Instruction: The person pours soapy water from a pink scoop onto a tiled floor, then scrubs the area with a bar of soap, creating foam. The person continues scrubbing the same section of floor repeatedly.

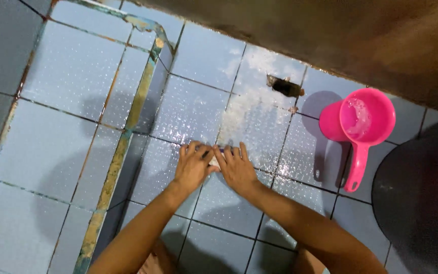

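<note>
1. Here, left hand and right hand lie side by side, fingers pressed flat over a small scrub brush on the wet blue tile floor.
2. Step, judged: scrubbing mid-stroke.
3. Next move calls for steady downward pressure; pink dipper stands near, right.

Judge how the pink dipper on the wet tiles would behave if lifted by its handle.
The pink dipper looks like thin plastic, so probably stiff and light. It seems to hold foamy water, so it may feel front-heavy and slosh. The wet tiled floor suggests a slippery handle.
</note>
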